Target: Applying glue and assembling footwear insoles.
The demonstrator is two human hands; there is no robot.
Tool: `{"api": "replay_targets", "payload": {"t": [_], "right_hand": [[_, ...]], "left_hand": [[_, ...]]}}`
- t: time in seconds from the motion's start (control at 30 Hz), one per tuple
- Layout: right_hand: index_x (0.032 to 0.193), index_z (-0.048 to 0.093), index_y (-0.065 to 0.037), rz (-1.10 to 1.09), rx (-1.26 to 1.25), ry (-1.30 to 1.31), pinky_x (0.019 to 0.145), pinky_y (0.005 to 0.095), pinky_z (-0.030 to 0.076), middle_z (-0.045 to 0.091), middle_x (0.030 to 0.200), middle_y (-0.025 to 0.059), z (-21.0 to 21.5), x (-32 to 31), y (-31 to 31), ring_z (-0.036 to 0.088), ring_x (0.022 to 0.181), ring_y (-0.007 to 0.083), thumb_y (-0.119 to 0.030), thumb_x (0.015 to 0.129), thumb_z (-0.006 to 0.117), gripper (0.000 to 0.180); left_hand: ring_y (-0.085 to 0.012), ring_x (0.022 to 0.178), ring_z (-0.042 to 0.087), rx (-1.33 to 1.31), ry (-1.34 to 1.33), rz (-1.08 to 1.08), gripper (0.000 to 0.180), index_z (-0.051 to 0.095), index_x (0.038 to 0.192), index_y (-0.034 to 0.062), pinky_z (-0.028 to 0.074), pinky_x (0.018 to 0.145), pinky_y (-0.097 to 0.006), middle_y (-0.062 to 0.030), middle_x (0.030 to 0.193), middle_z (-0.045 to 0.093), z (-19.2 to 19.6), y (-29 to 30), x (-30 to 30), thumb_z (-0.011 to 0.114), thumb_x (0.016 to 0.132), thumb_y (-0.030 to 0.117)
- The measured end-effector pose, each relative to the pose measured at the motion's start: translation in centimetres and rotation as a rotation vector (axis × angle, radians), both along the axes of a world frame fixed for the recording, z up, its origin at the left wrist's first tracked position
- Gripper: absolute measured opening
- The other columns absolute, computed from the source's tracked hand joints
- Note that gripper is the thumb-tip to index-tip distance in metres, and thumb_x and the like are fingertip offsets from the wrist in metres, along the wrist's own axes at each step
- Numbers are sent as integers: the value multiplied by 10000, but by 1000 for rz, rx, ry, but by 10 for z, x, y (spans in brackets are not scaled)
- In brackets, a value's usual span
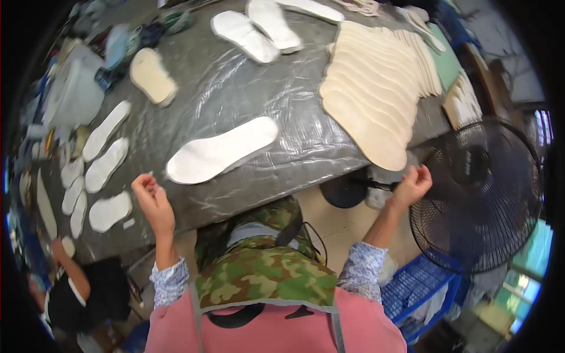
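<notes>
A white insole (223,150) lies flat on the dark table in front of me. To its lower left is my left hand (154,203), fingers curled into a pinch with a small whitish bit at their tips that I cannot make out. At the right, beige insoles (368,88) lie overlapped in a long fanned row, the nearest one sticking out past the table edge. Just beside that end is my right hand (413,187), its fingers bent together; whatever they may hold is hidden.
Several white insoles (106,165) lie at the left, more white ones (244,35) at the far side. A beige insole pile (153,76) sits far left. A black fan (477,194) and blue crate (421,288) stand at my right. Another person's arm (73,273) shows at lower left.
</notes>
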State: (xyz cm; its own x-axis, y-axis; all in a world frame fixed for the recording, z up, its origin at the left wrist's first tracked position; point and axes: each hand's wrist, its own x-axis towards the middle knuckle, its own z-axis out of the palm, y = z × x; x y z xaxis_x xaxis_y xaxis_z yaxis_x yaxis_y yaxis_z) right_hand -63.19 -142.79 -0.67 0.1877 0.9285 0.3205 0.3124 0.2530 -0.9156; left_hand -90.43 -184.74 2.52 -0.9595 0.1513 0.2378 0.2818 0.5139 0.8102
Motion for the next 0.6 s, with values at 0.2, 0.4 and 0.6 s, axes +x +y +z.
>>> {"api": "replay_targets", "payload": {"t": [0.2, 0.4, 0.6], "right_hand": [[1278, 450, 49, 114, -275, 62, 909, 341, 442, 485, 1161, 148, -18, -2, 4, 527, 1005, 197, -83, 815, 636, 516], [1143, 546, 38, 14, -154, 36, 795, 305, 476, 558, 1026, 115, -15, 2, -1, 558, 858, 169, -46, 801, 627, 362], [961, 616, -21, 307, 302, -230, 709, 305, 491, 615, 886, 82, 34, -39, -44, 593, 751, 193, 44, 753, 650, 221]], "left_hand": [[-191, 902, 555, 68, -40, -686, 324, 583, 1075, -10, 441, 837, -295, -100, 969, 566, 46, 134, 44, 446, 792, -85], [-312, 1031, 533, 77, 86, -1198, 374, 552, 1145, 1, 425, 905, -362, -156, 1053, 554, 20, 263, 97, 499, 777, -39], [-232, 1002, 545, 472, -620, -1296, 330, 432, 1224, -26, 451, 861, -340, -151, 1074, 539, -8, 331, 119, 483, 933, 121]]}}
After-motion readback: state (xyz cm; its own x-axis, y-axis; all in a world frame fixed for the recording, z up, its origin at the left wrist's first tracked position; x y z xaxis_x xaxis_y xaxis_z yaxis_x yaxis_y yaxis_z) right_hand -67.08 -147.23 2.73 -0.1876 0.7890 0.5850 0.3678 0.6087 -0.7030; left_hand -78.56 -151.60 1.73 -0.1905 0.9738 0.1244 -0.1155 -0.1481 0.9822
